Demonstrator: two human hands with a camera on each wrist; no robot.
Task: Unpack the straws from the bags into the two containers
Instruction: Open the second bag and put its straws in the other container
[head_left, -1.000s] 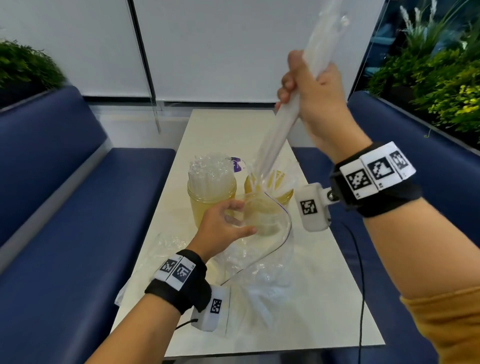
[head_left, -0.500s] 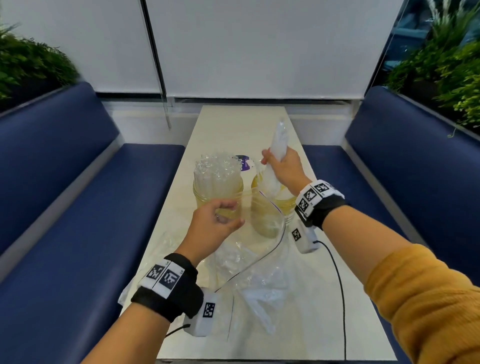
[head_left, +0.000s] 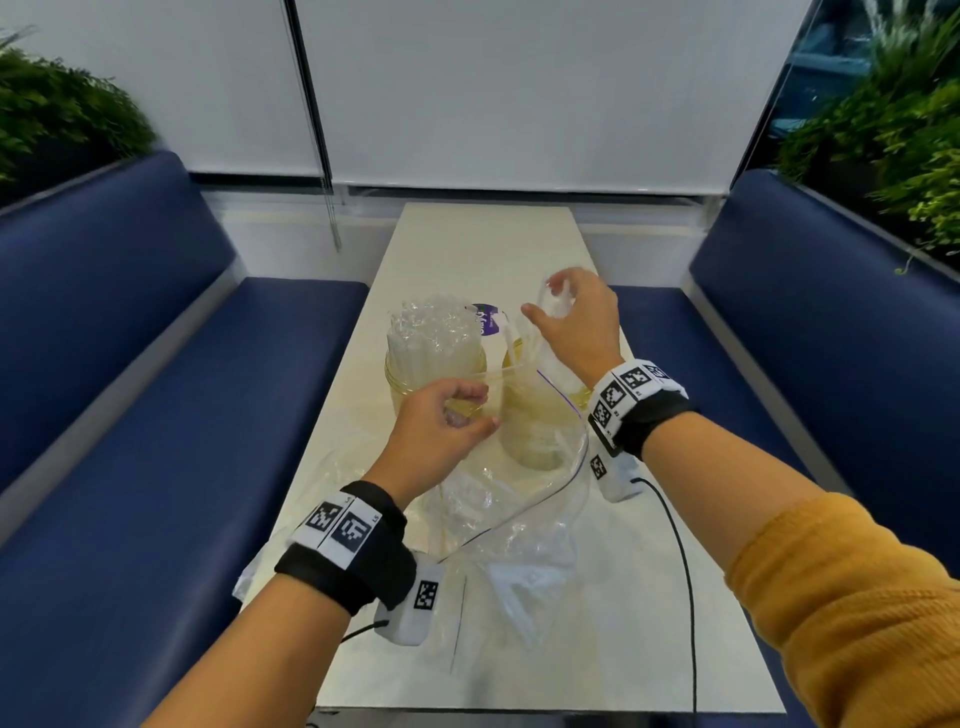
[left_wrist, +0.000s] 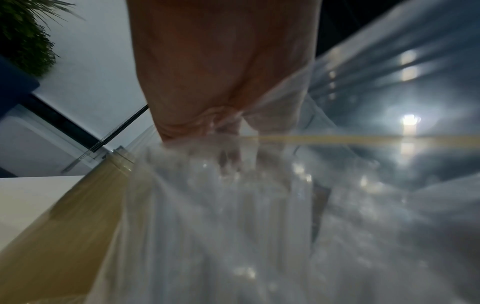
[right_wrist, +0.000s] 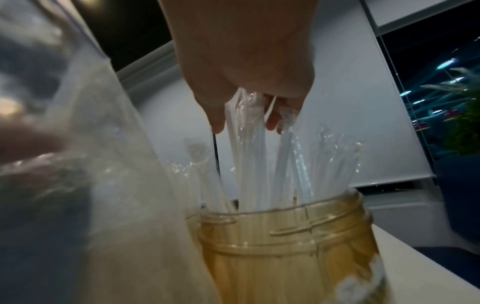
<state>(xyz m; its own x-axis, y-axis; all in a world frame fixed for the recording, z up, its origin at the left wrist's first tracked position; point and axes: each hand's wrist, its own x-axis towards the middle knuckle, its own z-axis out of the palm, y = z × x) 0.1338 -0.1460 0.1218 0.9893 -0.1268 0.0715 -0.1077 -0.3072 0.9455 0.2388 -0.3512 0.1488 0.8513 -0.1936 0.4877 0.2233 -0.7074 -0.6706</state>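
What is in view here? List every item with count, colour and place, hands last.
jars: two, amber clear plastic, mid-table side by side; left packed with straws, right partly filled.
wrapped straws: many, clear-white, standing in both jars.
plastic bags: at least two, clear, on the near table; one held up.
table: one, cream.
benches: two, navy, either side.
plants: green, both far corners.
cable: black, near right.
left hand: grip pinches the bag's rim.
right hand: grip on straws above the right jar.
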